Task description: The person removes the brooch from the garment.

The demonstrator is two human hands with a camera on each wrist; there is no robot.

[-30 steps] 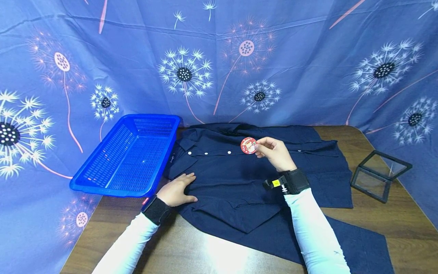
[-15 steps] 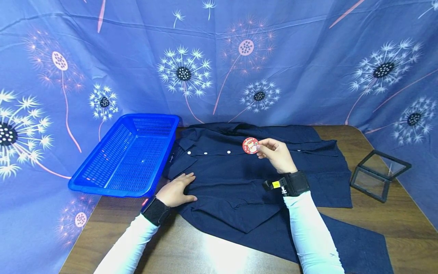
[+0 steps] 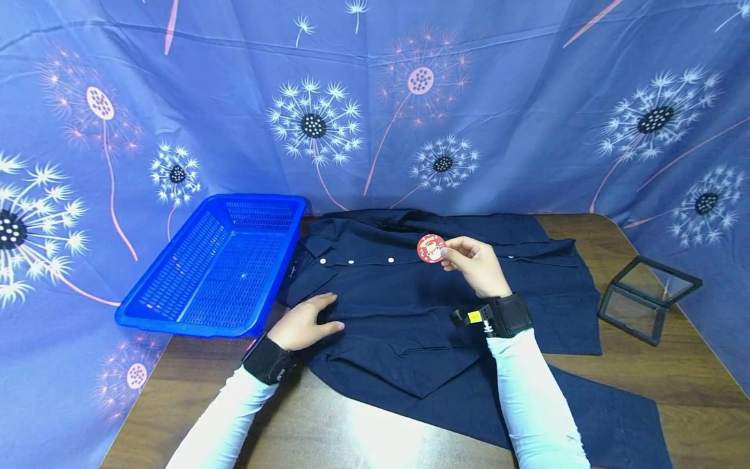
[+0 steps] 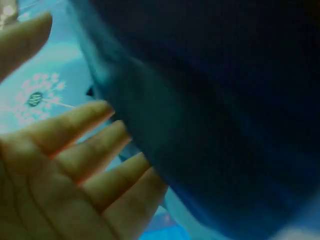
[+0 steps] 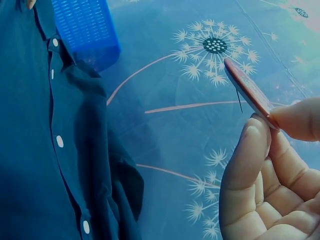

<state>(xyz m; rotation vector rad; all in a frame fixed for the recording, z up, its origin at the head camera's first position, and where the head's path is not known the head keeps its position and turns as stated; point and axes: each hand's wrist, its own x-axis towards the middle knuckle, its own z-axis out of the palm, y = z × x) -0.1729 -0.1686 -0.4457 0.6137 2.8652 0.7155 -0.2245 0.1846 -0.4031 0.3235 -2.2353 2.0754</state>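
A round red pin badge (image 3: 430, 248) with a cartoon print is pinched between the thumb and fingers of my right hand (image 3: 477, 268), above the navy button-up shirt (image 3: 381, 299). In the right wrist view the badge (image 5: 246, 89) is edge-on, and a thin pin sticks out from its back. The shirt lies spread on its back with the collar to the left and its white buttons showing. My left hand (image 3: 301, 326) is over the shirt's shoulder area with fingers extended, holding nothing. Its fingertips are close to the fabric in the left wrist view; contact is hard to tell.
A blue plastic basket (image 3: 260, 326) stands at the left, close by the collar. To the right an open black-framed clear case (image 3: 635, 301) lies on the wooden table (image 3: 697, 384). A blue dandelion-print curtain (image 3: 515, 124) hangs behind and at the sides.
My left hand has shifted slightly right, its thumb lifting a little. The right hand keeps its pinch on the badge, moving it slightly rightward.
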